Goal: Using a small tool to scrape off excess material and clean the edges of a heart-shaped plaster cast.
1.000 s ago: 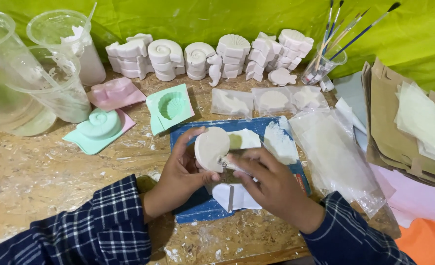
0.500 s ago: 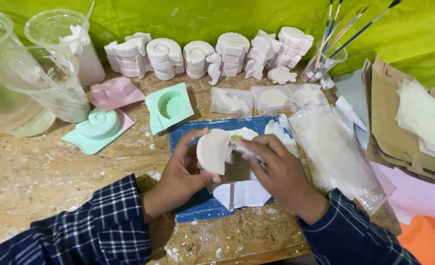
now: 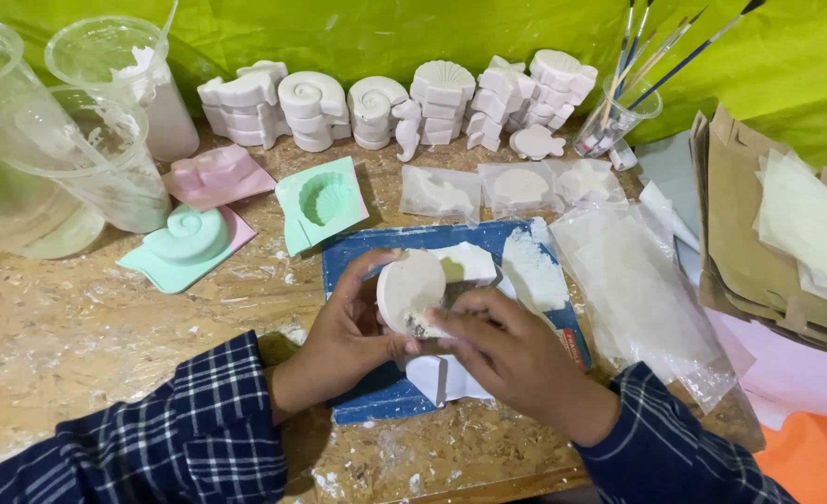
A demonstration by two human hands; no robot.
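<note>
My left hand point(image 3: 343, 341) is cupped, thumb and fingers curled up around what it grips. My right hand point(image 3: 516, 359) lies alongside, knuckles up, fingertips pinched, touching the left thumb.

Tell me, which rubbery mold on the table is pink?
The flat pink mold at the back left, beside the clear plastic cup. The shell-hollow mold and the spiral snail mold are both mint green.
</note>
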